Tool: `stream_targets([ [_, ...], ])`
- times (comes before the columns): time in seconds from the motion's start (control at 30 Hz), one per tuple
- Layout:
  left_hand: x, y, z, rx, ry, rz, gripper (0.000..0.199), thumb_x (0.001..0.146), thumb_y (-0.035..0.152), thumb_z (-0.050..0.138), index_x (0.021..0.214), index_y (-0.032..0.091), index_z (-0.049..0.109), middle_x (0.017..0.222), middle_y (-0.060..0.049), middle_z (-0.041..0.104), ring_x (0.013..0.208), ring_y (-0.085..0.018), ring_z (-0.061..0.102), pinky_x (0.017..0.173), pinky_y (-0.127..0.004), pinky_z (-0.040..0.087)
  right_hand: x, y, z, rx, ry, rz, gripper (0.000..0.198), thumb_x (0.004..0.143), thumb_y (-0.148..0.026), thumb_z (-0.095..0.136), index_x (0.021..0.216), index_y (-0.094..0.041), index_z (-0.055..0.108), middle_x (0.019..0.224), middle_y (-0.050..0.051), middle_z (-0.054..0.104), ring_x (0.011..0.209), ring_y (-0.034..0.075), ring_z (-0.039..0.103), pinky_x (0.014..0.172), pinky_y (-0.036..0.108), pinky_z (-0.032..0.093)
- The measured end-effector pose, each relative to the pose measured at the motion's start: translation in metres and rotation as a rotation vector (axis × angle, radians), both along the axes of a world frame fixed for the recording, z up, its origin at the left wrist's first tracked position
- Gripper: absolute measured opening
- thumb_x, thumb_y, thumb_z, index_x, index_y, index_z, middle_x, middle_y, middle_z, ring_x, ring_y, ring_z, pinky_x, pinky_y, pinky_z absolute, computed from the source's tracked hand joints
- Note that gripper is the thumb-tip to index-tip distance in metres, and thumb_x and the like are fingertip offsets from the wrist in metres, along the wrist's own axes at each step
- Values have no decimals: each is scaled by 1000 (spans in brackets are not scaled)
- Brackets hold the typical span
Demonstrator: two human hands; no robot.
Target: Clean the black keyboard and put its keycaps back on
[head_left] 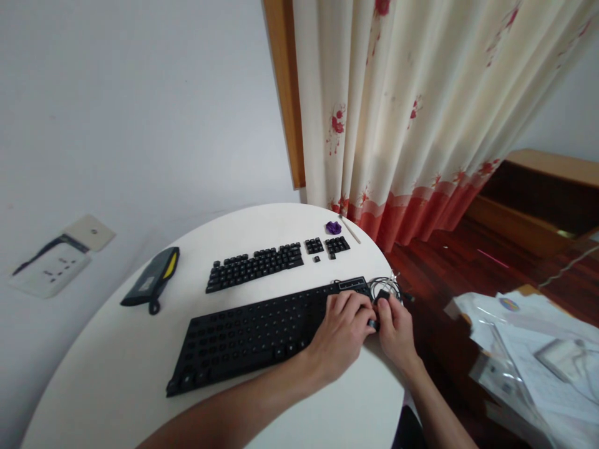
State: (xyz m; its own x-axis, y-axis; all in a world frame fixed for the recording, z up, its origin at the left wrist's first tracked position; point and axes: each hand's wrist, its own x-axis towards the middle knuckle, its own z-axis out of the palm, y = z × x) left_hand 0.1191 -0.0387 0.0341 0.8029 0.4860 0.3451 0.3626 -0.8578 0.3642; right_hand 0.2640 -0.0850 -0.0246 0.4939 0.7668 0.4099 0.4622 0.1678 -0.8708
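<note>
A black keyboard (243,337) lies on the round white table, most of its keycaps off. My left hand (344,330) rests over its right end with the fingers curled in. A dark bit shows at those fingertips; what they grip is mostly hidden. Close beside it, my right hand (397,327) has its thumb and fingers closed on a small black piece (382,295) at the keyboard's right end. Behind the hands lies a coiled black cable (392,285). Removed black keycaps (257,266) stand in laid-out rows beyond the keyboard, with a smaller group (337,244) to their right.
A purple crumpled item (334,227) and a thin pale stick (350,229) lie at the table's far edge. A dark pouch with yellow trim (152,279) is at left. Right of the table (116,368) are papers and plastic bags (538,349). A curtain (397,125) hangs behind.
</note>
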Motion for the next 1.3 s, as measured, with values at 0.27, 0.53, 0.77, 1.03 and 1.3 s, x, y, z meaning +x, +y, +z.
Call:
stream_targets([
  [0.27, 0, 11, -7, 92, 33, -5, 14, 97, 25, 57, 109, 19, 58, 118, -6, 61, 114, -24, 48, 93, -42, 36, 0, 1, 0, -34, -36, -37, 32, 98, -36, 46, 70, -22, 44, 57, -5, 48, 52, 12, 42, 50, 26, 33],
  [0.53, -10, 26, 0, 203, 44, -201, 17, 98, 28, 55, 113, 23, 61, 118, -6, 62, 121, -24, 46, 102, -41, 33, 2, 1, -3, -68, -58, 49, 33, 100, -36, 44, 71, -22, 44, 57, -5, 46, 52, 12, 41, 50, 26, 31],
  [0.77, 16, 89, -2, -34, -213, 289, 8, 86, 28, 73, 93, 26, 70, 117, -3, 56, 114, -24, 46, 100, -41, 36, 4, 3, -3, -24, 67, -26, 38, 101, -40, 43, 71, -20, 54, 62, -2, 53, 57, 13, 48, 56, 27, 36],
  [1.03, 42, 152, -37, -68, -40, 436, 6, 82, 33, 76, 84, 27, 75, 121, -3, 54, 116, -26, 42, 93, -43, 34, 3, 0, -4, -41, 1, -30, 37, 100, -38, 44, 70, -20, 55, 62, -2, 55, 56, 14, 49, 56, 27, 36],
  [1.3, 41, 153, -44, 16, -13, 480, 11, 80, 39, 78, 87, 30, 75, 123, -1, 52, 117, -26, 41, 93, -42, 34, 3, -1, -5, -48, -29, -12, 36, 100, -36, 44, 70, -20, 56, 61, -1, 55, 55, 14, 50, 54, 26, 36],
])
